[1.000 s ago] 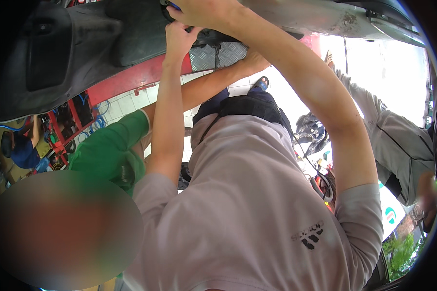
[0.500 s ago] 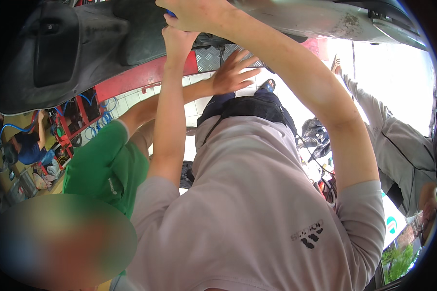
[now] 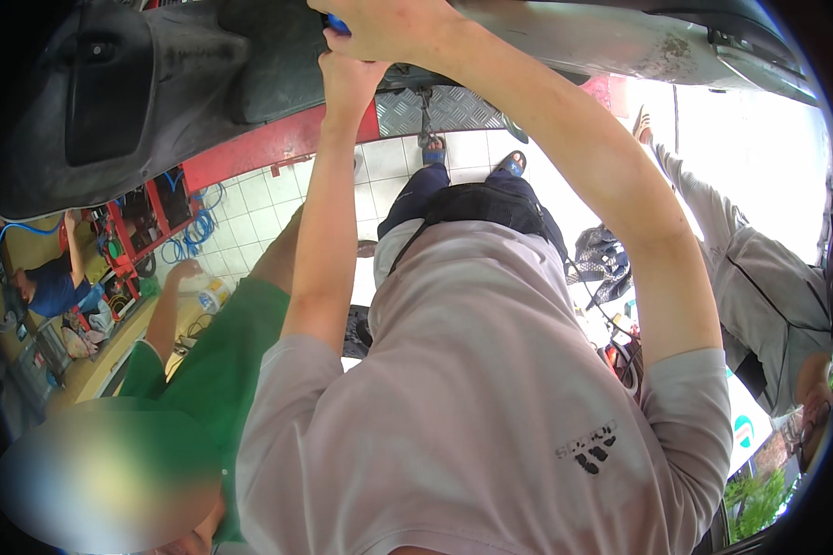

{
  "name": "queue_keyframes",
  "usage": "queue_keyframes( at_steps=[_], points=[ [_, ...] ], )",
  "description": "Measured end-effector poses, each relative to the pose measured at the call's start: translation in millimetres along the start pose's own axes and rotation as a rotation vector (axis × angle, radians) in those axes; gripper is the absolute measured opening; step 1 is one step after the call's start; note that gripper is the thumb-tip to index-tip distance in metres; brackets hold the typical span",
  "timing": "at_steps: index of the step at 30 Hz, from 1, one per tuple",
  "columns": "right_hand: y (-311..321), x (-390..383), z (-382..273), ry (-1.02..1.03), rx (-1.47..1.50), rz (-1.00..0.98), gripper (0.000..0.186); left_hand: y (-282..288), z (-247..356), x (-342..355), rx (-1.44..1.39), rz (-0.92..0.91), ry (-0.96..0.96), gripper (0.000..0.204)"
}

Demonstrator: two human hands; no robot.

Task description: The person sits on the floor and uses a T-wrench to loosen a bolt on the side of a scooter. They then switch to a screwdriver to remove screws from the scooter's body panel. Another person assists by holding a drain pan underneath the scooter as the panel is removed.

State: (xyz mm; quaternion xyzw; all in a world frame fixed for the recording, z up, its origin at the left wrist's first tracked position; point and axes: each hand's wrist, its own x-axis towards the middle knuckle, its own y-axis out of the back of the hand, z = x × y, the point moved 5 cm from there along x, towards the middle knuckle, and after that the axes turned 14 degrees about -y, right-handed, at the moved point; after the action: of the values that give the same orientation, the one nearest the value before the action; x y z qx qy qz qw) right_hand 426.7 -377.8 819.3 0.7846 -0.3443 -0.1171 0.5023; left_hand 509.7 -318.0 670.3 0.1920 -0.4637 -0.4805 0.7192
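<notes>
Wraps the right hand (image 3: 389, 30) around one blue object (image 3: 340, 25), mostly hidden by the fingers near the picture's upper edge. Sets the left hand (image 3: 352, 81) just below, apparently touching the right; cannot tell whether empty or holding. Probably handles as light, stiff and smooth, a little slippery, hardly fragile; likely best held around the blue body. Shows, behind and left of the grip, one dark panel (image 3: 194, 74); to the right, one silver panel (image 3: 574, 37); below, one red beam (image 3: 259, 148), one patterned metal plate (image 3: 449, 109) and two sandals (image 3: 511, 165). Includes, farther off, three others: one in green (image 3: 241, 347) and one in dark blue (image 3: 57, 289) lower left, one in grey (image 3: 768, 277) lower right.
</notes>
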Motion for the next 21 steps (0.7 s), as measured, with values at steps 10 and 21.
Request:
queue_keyframes(
  at_steps=[10, 21],
  points=[
    [7, -2, -3, -0.026, 0.068, 0.018, 0.020, 17, 7, 4, -0.114, -0.005, -0.139, 0.033],
    [105, -70, 15, -0.219, 0.219, 0.421, 0.012, -52, -24, -35, -0.005, -0.375, -0.077, 0.012]
  ],
)
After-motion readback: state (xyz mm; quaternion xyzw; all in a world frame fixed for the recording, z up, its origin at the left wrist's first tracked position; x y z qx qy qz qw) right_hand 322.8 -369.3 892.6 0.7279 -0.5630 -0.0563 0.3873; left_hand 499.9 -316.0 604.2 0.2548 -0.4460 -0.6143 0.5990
